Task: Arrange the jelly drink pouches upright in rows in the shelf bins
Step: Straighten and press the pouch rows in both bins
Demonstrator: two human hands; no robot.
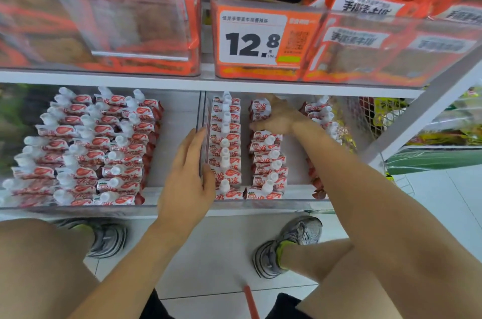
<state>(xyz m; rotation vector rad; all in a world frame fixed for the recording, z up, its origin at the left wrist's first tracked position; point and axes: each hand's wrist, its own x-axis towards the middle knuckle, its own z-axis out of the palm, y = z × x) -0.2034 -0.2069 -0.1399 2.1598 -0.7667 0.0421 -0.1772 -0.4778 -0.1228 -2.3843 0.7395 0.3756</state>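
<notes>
Two clear bins sit on the low shelf. The left bin point(180, 115) holds three tidy rows of red-and-white jelly pouches point(91, 146) with white caps. In the right bin point(260, 204) stand a left row point(225, 146), a middle row point(268, 162) and a partly hidden right row point(322, 115). My left hand point(187, 178) grips the right bin's left wall near the front, thumb inside against the left row. Deep in the bin, my right hand point(277, 118) curls its fingers round pouches in the back of the middle row.
Above, a shelf point(182, 81) carries clear bins of orange snack packs and a price tag point(251, 37) reading 12.8. A slanted metal upright point(422, 115) and wire basket stand at the right. My knees and grey shoes point(287, 245) are on the white tiled floor below.
</notes>
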